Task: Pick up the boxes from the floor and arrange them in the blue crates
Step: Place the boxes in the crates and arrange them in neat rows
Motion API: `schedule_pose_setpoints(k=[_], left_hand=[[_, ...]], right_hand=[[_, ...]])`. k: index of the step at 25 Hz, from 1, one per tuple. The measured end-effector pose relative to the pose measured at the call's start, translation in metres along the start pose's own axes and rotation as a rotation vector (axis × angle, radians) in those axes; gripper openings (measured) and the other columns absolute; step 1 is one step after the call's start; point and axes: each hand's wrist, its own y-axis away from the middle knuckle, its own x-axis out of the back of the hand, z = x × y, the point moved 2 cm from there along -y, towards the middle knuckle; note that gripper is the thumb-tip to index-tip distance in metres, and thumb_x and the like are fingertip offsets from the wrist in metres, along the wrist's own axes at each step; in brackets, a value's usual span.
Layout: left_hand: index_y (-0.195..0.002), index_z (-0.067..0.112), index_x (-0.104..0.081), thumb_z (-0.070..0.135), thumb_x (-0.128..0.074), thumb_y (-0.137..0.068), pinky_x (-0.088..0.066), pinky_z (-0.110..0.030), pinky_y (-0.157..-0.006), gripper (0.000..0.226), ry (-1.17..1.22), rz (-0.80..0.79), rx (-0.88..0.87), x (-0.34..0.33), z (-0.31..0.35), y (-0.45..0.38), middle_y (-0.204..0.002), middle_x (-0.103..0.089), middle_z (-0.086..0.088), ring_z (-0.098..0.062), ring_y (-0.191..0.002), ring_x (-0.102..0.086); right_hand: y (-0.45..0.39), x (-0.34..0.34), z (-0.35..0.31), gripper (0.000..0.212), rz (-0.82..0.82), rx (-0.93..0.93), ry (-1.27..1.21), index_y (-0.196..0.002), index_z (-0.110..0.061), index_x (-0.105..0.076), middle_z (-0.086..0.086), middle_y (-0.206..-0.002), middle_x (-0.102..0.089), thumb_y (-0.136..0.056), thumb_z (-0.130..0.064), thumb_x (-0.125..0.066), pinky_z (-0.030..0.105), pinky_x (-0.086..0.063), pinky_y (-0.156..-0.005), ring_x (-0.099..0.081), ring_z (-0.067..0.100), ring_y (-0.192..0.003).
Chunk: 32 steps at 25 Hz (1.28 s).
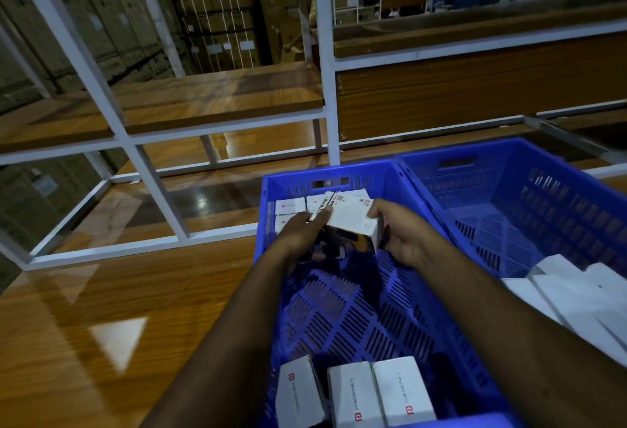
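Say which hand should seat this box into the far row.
Probably the right hand: it grips the held box at its near-right end, while the left hand only steadies its left edge beside the far row.

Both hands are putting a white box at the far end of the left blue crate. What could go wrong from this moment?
1. The held box sits tilted above the row of boxes already packed at the far wall; pushed down like this, it may jam or knock them askew.
2. The left hand and right hand grip only its edges, so it could slip onto the crate floor.
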Motion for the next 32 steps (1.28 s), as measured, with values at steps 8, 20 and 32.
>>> schedule_pose_setpoints(k=[8,20,32], left_hand=[[-0.143,0.032,-0.047,0.025,-0.047,-0.104,-0.054,-0.026,-0.087,0.040,-0.027,-0.018,-0.290,-0.004,0.008,0.006,-0.143,-0.051,0.000,-0.017,-0.117,-0.060],[-0.112,0.022,-0.065,0.046,-0.069,-0.090,-0.059,-0.034,-0.085,0.033,-0.014,-0.054,-0.356,-0.013,0.012,0.013,-0.108,-0.074,0.001,-0.019,-0.100,-0.071],[-0.117,0.015,-0.070,0.075,-0.031,-0.090,-0.060,-0.035,-0.062,0.076,0.396,-0.441,-0.016,-0.015,0.014,0.022,-0.090,-0.068,-0.017,-0.025,-0.067,-0.061]], right_hand=[[0.001,0.004,-0.001,0.034,0.023,-0.036,-0.061,-0.110,-0.010,-0.070,0.015,-0.107,-0.073,-0.087,-0.034,-0.070,0.051,-0.055,-0.088,-0.067,0.032,-0.096],[0.007,0.000,-0.007,0.064,0.058,0.113,-0.144,-0.090,-0.011,-0.068,0.011,-0.088,-0.074,-0.098,-0.064,-0.033,0.032,-0.054,-0.064,-0.070,0.020,-0.079],[0.018,-0.010,-0.009,0.055,-0.279,0.207,-0.259,-0.128,-0.019,-0.061,0.012,-0.118,-0.072,-0.081,-0.046,-0.068,0.050,-0.047,-0.104,-0.066,0.028,-0.109]])
